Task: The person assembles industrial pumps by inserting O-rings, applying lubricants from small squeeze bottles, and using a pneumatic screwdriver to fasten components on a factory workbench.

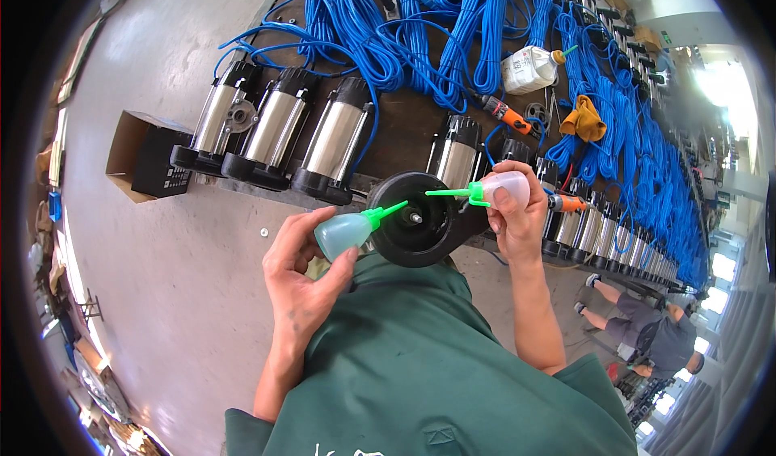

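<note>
Both my hands grip small squeeze bottles with green nozzles. My left hand holds a squeeze bottle with bluish liquid, its nozzle slanting up to the right. In my right hand is a paler, pinkish-clear squeeze bottle, its long tip aimed left. The two tips are apart, over the open round black end of a pump, which lies on its side with a metal shaft end at its centre. Whether any drop leaves a nozzle is too small to tell.
Steel-bodied pumps line the bench's near edge, with blue cable coils behind them. An orange power driver, a white jug and a yellow-brown cloth lie right. A cardboard box stands left. Another person is at right.
</note>
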Tool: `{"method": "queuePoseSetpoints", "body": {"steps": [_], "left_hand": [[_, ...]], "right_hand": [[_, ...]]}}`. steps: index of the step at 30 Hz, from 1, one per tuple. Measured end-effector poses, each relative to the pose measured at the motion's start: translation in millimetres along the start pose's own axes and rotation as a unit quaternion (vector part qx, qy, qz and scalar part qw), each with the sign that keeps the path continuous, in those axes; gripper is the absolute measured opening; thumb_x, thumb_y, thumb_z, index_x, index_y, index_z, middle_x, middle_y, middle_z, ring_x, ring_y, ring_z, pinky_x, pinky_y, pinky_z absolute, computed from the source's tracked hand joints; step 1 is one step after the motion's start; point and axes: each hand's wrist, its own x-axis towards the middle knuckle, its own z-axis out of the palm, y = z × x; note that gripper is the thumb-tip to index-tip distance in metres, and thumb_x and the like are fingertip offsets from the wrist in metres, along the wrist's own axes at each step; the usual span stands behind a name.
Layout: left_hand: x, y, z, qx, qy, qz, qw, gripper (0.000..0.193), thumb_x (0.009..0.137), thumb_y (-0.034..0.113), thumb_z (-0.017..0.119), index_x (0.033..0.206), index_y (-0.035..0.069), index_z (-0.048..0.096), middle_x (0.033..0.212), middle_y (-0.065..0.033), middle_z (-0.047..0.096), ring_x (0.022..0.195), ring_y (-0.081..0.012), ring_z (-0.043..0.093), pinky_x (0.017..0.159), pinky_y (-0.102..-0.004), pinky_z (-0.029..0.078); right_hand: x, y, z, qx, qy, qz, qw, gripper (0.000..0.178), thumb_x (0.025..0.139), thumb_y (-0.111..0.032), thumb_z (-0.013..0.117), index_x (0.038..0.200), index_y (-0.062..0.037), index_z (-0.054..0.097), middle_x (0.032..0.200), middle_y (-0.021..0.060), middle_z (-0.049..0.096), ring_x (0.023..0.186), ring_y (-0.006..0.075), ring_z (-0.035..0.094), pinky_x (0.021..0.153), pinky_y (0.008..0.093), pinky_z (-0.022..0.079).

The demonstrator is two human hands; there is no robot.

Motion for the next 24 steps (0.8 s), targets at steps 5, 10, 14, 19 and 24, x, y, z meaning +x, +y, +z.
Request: {"method": "queuePoseSetpoints", "body": {"steps": [5,10,14,19,24], "left_hand": [[-1.1,2.8,2.6,-0.019,-0.001,-0.011,1.0,0.047,0.081,-0.004,0.078,0.126,-0.005,0.065,0.115,-0.0076,0.063,0.097,-0.0141,0.066,0.083,-0.0267,0.056],[-1.7,5.8,4.3,-0.007,-0.006,-0.007,1.0,0.048,0.082,-0.005,0.078,0.128,-0.006,0.064,0.114,-0.0075,0.063,0.1,-0.0143,0.066,0.086,-0.0274,0.056],[-2.8,17.0,5.4,0.0,-0.003,-0.007,1.0,0.048,0.083,-0.006,0.077,0.129,-0.007,0.062,0.111,-0.007,0.063,0.1,-0.0155,0.067,0.087,-0.0286,0.056],[-4.2,33.4,0.5,0.012,0.004,0.0,1.0,0.049,0.086,-0.003,0.075,0.132,-0.007,0.061,0.108,-0.0123,0.07,0.095,-0.0149,0.067,0.08,-0.0284,0.058],[1.6,44.8,6.3,0.063,0.0,0.023,0.998,0.049,0.087,-0.001,0.075,0.134,-0.006,0.061,0.104,-0.0113,0.07,0.089,-0.0131,0.067,0.075,-0.0271,0.058]], "right_hand": [[8.3,-19.9,-1.3,0.145,-0.032,0.059,0.987,0.048,0.091,-0.022,0.078,0.128,0.0008,0.058,0.094,0.0083,0.068,0.066,0.0099,0.06,0.051,0.0195,0.048],[53.0,-23.0,-16.4,0.211,-0.101,0.096,0.967,0.047,0.087,-0.006,0.078,0.128,-0.0031,0.055,0.107,0.009,0.065,0.094,0.0192,0.07,0.077,0.0278,0.059],[112.4,-4.5,-21.7,0.169,-0.116,0.055,0.977,0.048,0.087,-0.01,0.081,0.129,-0.0044,0.059,0.115,0.0065,0.066,0.102,0.0163,0.067,0.089,0.0289,0.056],[167.8,52.4,-13.6,-0.002,-0.107,0.022,0.994,0.061,0.081,-0.02,0.087,0.131,0.0014,0.06,0.114,0.0084,0.07,0.099,0.0157,0.068,0.088,0.0293,0.053],[200.7,116.9,18.3,-0.372,-0.083,-0.077,0.921,0.056,0.072,-0.032,0.087,0.115,-0.0047,0.063,0.104,0.0165,0.071,0.098,0.032,0.071,0.089,0.0406,0.054]]}}
